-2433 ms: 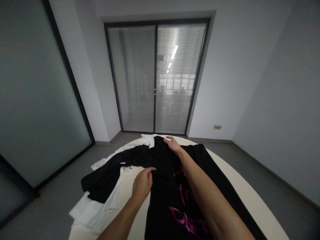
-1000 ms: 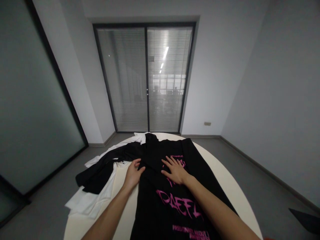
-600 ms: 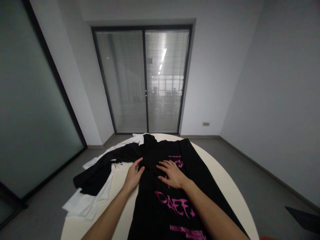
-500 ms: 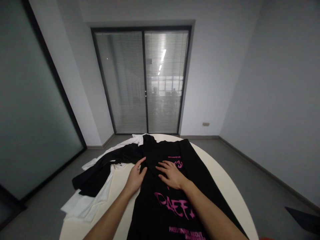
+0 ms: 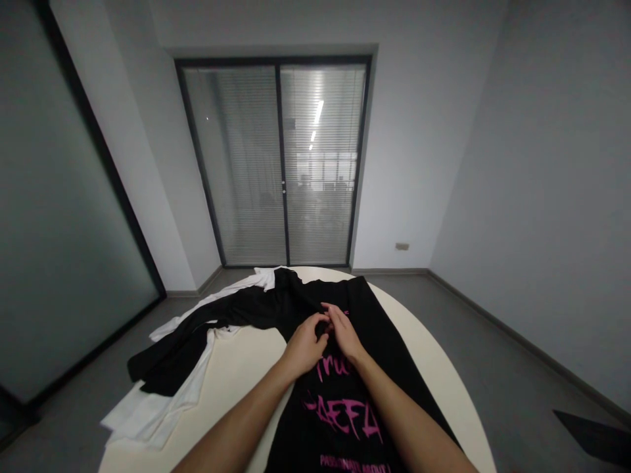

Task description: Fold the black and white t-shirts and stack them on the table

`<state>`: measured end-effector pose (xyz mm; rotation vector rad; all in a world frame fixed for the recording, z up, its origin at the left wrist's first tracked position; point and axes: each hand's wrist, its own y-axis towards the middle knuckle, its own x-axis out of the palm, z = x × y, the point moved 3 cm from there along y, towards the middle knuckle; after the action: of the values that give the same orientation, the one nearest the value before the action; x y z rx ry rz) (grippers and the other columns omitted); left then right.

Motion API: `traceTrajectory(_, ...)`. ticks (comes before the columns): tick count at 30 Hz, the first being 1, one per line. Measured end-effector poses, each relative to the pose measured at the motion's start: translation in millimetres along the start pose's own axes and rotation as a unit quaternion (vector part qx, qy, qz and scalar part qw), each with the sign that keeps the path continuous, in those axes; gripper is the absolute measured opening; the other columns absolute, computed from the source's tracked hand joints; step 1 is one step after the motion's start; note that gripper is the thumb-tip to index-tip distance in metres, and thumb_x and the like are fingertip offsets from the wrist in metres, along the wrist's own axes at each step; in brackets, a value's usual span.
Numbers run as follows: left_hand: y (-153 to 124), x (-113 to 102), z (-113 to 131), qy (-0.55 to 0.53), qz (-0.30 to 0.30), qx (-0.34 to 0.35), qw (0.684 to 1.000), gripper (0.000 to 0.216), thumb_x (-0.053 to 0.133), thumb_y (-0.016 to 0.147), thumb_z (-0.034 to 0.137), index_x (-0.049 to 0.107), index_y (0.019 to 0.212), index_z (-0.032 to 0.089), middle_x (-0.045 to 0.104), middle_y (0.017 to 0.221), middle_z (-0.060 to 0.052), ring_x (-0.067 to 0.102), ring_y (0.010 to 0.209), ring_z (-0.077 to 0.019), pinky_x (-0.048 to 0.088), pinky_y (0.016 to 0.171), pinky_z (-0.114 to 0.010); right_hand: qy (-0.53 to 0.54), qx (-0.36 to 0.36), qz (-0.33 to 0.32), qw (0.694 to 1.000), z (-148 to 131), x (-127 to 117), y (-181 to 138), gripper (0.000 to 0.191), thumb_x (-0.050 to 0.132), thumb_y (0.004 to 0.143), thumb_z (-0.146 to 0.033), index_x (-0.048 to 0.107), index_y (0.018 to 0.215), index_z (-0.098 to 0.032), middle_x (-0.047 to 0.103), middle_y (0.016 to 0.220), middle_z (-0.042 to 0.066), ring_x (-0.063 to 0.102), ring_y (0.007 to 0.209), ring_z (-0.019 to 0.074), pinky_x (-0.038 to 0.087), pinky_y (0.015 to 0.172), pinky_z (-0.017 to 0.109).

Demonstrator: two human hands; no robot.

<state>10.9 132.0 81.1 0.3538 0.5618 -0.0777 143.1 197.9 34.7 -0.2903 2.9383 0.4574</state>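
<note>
A black long-sleeved shirt (image 5: 394,368) with pink lettering lies spread on the round table, its neck end at the far side. My left hand (image 5: 306,343) is over the middle of its front, fingers curled and seemingly closed on the cloth, though the fingertips are partly hidden. Close against it, my right hand (image 5: 344,334) rests on the lettering with fingers stretched out and held together. Cloth beside the left hand is bunched and creased, and the lettering's left end is partly covered.
Another part of black cloth (image 5: 211,322), apparently a sleeve, trails left over a white garment (image 5: 142,407) that hangs past the edge of the cream round table (image 5: 246,368). Beyond stands a glass door (image 5: 320,217) with blinds. A dark flat object (image 5: 591,437) shows at lower right.
My left hand has moved right from the shirt's left side to meet the right hand. The shirt's left edge has shifted inward, and my right fingers have drawn together.
</note>
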Motion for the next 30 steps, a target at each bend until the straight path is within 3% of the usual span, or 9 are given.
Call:
traceTrajectory(2, 1, 14, 3, 0.01, -0.024, -0.01, 1.0, 0.031, 0.058, 0.081, 0.01, 0.06, 0.111, 0.019, 0.058, 0.069, 0.005, 0.048, 0.052, -0.0106, 0.042, 0.061, -0.024, -0.003, 0.017, 0.005, 1.0, 2, -7, 4, 0.053, 0.042, 0.095, -0.061, 0.065, 0.122, -0.023, 0.07, 0.11, 0.006, 0.066, 0.096, 0.0221, 0.054, 0.078, 0.034)
traceTrajectory(5, -3, 30, -2, 0.0, -0.074, -0.037, 0.997, 0.028, 0.058, 0.083, 0.011, 0.055, 0.11, 0.019, 0.055, 0.062, 0.007, 0.05, 0.051, -0.0113, 0.041, 0.058, -0.022, -0.042, 0.02, 0.002, 0.999, 3, -16, 6, 0.048, 0.053, 0.091, -0.057, 0.068, 0.119, -0.021, 0.071, 0.114, 0.008, 0.066, 0.104, 0.0235, 0.052, 0.09, 0.036)
traceTrajectory(8, -13, 34, -11, -0.012, -0.136, -0.032, 0.99, 0.022, 0.053, 0.088, 0.013, 0.055, 0.109, 0.018, 0.06, 0.065, 0.005, 0.057, 0.056, -0.0129, 0.043, 0.057, -0.022, -0.12, -0.007, -0.01, 0.993, 3, -19, 3, 0.046, 0.066, 0.084, -0.048, 0.068, 0.121, -0.02, 0.071, 0.117, 0.009, 0.066, 0.108, 0.0238, 0.049, 0.097, 0.037)
traceTrajectory(11, -28, 22, -12, 0.042, -0.156, 0.067, 0.985, 0.024, 0.048, 0.088, 0.008, 0.063, 0.103, 0.02, 0.071, 0.096, -0.002, 0.066, 0.088, -0.0161, 0.05, 0.081, -0.027, -0.221, -0.045, -0.034, 0.974, 2, -16, 0, 0.04, 0.071, 0.082, -0.037, 0.07, 0.118, -0.021, 0.071, 0.121, 0.009, 0.066, 0.111, 0.0245, 0.048, 0.1, 0.036)
traceTrajectory(13, -40, 12, -8, 0.099, -0.173, 0.139, 0.97, 0.032, 0.047, 0.087, 0.005, 0.067, 0.105, 0.023, 0.07, 0.112, -0.002, 0.062, 0.107, -0.0173, 0.047, 0.097, -0.03, -0.277, -0.06, -0.038, 0.958, -2, -14, -1, 0.032, 0.066, 0.085, -0.03, 0.071, 0.116, -0.022, 0.072, 0.119, 0.007, 0.068, 0.108, 0.0241, 0.05, 0.097, 0.035)
traceTrajectory(18, -66, 0, 3, 0.202, -0.247, 0.23, 0.92, 0.042, 0.054, 0.089, 0.009, 0.066, 0.121, 0.034, 0.059, 0.136, -0.001, 0.056, 0.122, -0.0207, 0.046, 0.103, -0.035, -0.352, -0.09, -0.02, 0.932, -15, -18, 0, 0.032, 0.056, 0.091, -0.023, 0.066, 0.122, -0.03, 0.075, 0.111, 0.002, 0.07, 0.102, 0.0229, 0.05, 0.089, 0.033)
traceTrajectory(24, -67, 2, 6, 0.25, -0.241, 0.262, 0.9, 0.018, 0.055, 0.096, 0.02, 0.067, 0.107, 0.027, 0.06, 0.135, -0.002, 0.059, 0.117, -0.0213, 0.049, 0.099, -0.034, -0.26, -0.083, 0.001, 0.962, 0, -29, 2, 0.025, 0.056, 0.089, -0.026, 0.066, 0.112, -0.028, 0.074, 0.1, 0.003, 0.07, 0.096, 0.0211, 0.051, 0.084, 0.032)
traceTrajectory(30, -52, 11, 33, 0.13, -0.168, 0.219, 0.952, 0.018, 0.049, 0.099, 0.021, 0.064, 0.109, 0.025, 0.059, 0.135, -0.002, 0.061, 0.116, -0.0162, 0.047, 0.101, -0.027, -0.158, -0.064, 0.023, 0.985, 20, -46, 16, 0.027, 0.056, 0.088, -0.037, 0.072, 0.103, -0.022, 0.073, 0.091, 0.004, 0.066, 0.081, 0.0187, 0.05, 0.076, 0.03)
